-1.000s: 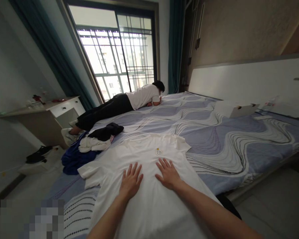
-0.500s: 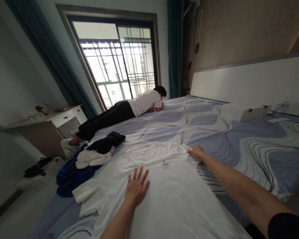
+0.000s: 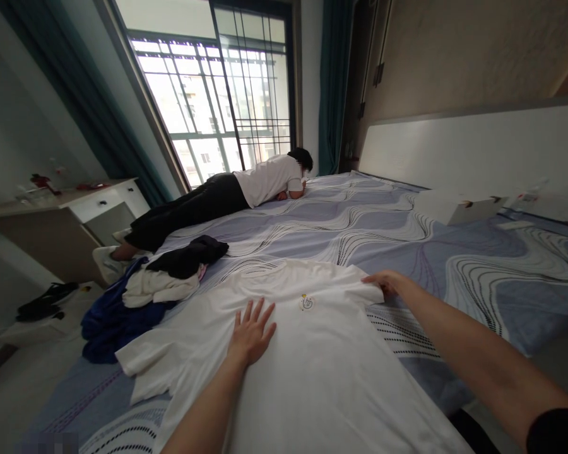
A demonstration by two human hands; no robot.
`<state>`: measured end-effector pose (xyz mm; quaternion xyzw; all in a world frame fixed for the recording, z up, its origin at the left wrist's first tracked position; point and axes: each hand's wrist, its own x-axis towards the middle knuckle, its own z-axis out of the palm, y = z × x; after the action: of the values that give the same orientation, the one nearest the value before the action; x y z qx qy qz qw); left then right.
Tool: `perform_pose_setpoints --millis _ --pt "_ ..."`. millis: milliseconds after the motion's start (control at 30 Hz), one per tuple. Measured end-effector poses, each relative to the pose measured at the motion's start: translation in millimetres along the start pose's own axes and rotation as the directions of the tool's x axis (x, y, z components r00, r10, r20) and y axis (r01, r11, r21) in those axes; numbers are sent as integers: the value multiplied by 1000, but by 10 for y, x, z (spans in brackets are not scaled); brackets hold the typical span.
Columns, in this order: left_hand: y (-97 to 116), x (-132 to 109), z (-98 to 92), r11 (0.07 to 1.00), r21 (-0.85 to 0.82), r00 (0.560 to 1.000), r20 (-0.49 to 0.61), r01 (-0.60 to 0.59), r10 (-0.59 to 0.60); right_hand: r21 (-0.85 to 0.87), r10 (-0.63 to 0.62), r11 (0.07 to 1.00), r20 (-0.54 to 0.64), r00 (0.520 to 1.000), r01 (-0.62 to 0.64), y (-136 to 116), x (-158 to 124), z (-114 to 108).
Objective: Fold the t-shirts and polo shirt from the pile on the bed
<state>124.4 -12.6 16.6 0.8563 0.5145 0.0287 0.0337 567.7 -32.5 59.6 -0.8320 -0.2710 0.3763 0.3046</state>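
A white T-shirt (image 3: 312,353) with a small chest emblem lies spread flat on the bed (image 3: 454,258). My left hand (image 3: 250,333) rests flat on the shirt's middle, fingers spread. My right hand (image 3: 385,282) is at the shirt's right sleeve, fingers curled over the sleeve's edge and gripping it.
A pile of black, white and blue clothes (image 3: 146,287) lies at the bed's left edge. Another person (image 3: 227,195) lies face down across the far side of the bed. A white box (image 3: 459,207) sits near the headboard. A desk (image 3: 61,221) stands left by the window.
My right hand left the middle of the shirt and reached out to the right sleeve, where it now holds the edge. My left hand stayed flat on the shirt.
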Motion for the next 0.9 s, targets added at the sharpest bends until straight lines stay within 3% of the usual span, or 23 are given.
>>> perform_pose_setpoints --millis 133,267,333,400,433,500,600,700,800,900 --pt "-16 -5 19 1000 2 1000 -17 0 0 -105 -55 993 5 998 56 -238 -74 8" --pt "-40 8 64 1000 -16 999 -36 -11 11 -170 -348 927 -50 936 335 -494 -399 262" --pt "-47 19 82 999 -29 999 -44 -16 14 -286 -531 811 7 848 510 -478 -704 528" --pt "-48 24 91 999 -39 999 -51 -18 16 -538 -738 477 185 649 695 -332 -1036 815" --pt "-48 22 92 999 -45 998 -53 -19 17 -617 -782 338 236 577 711 -220 -1182 937" --pt "-47 6 91 998 -58 998 -52 -20 17 -696 -822 194 269 501 692 44 -1381 1094" --pt "-45 -16 82 995 -96 998 -61 -21 15 -696 -861 185 226 456 694 436 -1408 1094" --pt "-15 46 48 984 -176 995 -87 23 -38 -662 -900 265 91 427 701 716 -1254 974" --pt "125 252 -22 928 -313 973 -45 200 -225 -630 -917 324 -28 397 705 847 -1139 928" --pt "443 518 -66 815 -427 910 47 391 -412 -610 -928 327 -64 366 722 870 -1113 956"
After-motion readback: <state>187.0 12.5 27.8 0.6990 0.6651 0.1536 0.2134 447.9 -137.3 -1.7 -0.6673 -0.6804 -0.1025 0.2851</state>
